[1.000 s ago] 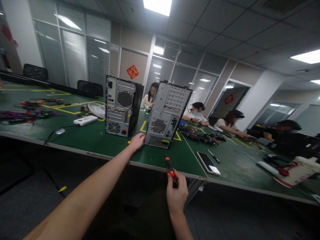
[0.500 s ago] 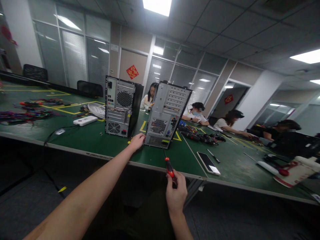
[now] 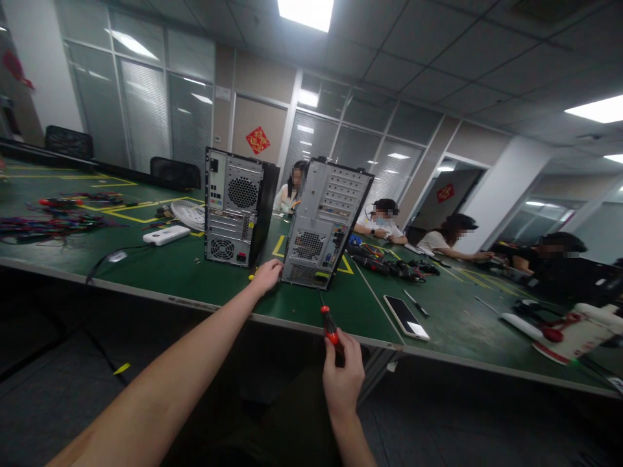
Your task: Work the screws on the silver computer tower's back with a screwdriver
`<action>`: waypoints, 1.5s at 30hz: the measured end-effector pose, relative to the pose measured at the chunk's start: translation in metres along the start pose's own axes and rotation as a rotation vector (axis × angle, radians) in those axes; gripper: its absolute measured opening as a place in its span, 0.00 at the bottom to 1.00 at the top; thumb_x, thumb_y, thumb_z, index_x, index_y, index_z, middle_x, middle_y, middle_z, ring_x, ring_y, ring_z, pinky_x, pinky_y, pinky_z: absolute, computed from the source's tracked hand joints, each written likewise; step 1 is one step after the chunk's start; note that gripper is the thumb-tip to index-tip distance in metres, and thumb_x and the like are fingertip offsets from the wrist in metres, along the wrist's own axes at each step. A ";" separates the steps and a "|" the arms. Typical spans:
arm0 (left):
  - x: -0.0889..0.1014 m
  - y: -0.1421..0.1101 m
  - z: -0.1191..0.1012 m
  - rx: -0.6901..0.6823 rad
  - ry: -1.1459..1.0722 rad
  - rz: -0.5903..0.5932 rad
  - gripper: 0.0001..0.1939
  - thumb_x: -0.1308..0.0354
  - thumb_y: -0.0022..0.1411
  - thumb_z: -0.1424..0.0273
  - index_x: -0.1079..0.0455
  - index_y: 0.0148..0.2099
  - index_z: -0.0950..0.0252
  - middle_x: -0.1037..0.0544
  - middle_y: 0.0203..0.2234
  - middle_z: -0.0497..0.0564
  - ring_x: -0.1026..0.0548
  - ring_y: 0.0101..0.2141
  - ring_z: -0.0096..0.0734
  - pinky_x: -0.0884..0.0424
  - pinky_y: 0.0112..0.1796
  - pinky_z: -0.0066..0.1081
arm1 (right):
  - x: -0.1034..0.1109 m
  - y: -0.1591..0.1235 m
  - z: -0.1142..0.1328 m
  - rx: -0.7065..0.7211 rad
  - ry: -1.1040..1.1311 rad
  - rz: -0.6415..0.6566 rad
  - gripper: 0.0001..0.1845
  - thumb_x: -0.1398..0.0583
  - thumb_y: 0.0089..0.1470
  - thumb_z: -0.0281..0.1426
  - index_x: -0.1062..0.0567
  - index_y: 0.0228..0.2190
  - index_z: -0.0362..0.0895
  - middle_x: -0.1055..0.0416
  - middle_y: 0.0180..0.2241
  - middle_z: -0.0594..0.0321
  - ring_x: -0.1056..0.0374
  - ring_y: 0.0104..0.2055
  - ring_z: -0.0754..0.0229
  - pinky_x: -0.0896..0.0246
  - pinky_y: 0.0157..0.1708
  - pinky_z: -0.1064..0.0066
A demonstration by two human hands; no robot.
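Computer tower (image 3: 311, 220) of silver metal stands upright on the green table (image 3: 360, 305), right of a black-sided tower (image 3: 226, 207); the left hand (image 3: 267, 277) seems to touch its lower left edge, though whether it grips cannot be told. Farther right, the right hand (image 3: 344, 364) grasps a red-and-black screwdriver (image 3: 329, 323) by the handle, shaft toward the tower's bottom edge. Screwdriver work there looks to be the step in hand, calling for careful aim and a steady tower.

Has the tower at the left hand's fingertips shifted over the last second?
No, not visibly: judged by the front edge of the table, the tower stands in the same place, the left hand still at its lower left corner.
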State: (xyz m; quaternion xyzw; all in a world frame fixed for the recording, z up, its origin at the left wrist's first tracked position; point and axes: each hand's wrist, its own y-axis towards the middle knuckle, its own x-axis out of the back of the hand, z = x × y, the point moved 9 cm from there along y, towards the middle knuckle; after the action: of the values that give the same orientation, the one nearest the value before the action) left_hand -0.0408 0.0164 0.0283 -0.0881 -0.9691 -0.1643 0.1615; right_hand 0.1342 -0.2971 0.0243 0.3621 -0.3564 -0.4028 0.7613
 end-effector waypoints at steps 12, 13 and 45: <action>0.000 0.000 0.000 0.010 0.014 -0.011 0.13 0.50 0.66 0.66 0.23 0.39 0.61 0.18 0.34 0.51 0.21 0.39 0.35 0.28 0.38 0.29 | 0.000 0.000 -0.004 -0.040 0.016 -0.005 0.13 0.37 0.65 0.37 0.21 0.46 0.42 0.23 0.41 0.53 0.25 0.39 0.55 0.26 0.40 0.64; 0.000 0.001 0.000 0.008 0.011 -0.010 0.13 0.50 0.66 0.66 0.24 0.39 0.61 0.18 0.34 0.51 0.21 0.39 0.35 0.28 0.38 0.29 | 0.000 0.000 -0.002 -0.020 0.008 -0.002 0.13 0.38 0.65 0.36 0.21 0.47 0.43 0.24 0.43 0.52 0.25 0.43 0.54 0.26 0.43 0.63; 0.001 0.000 0.000 0.016 0.007 -0.010 0.13 0.49 0.66 0.66 0.23 0.41 0.62 0.17 0.36 0.52 0.21 0.39 0.35 0.27 0.38 0.29 | -0.002 -0.001 -0.004 -0.029 -0.003 0.013 0.16 0.40 0.66 0.37 0.20 0.50 0.44 0.24 0.45 0.53 0.25 0.46 0.54 0.28 0.46 0.63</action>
State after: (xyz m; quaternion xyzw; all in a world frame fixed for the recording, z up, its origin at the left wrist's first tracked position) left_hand -0.0417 0.0162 0.0289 -0.0816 -0.9702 -0.1577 0.1647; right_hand 0.1369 -0.2947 0.0214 0.3481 -0.3540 -0.4036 0.7685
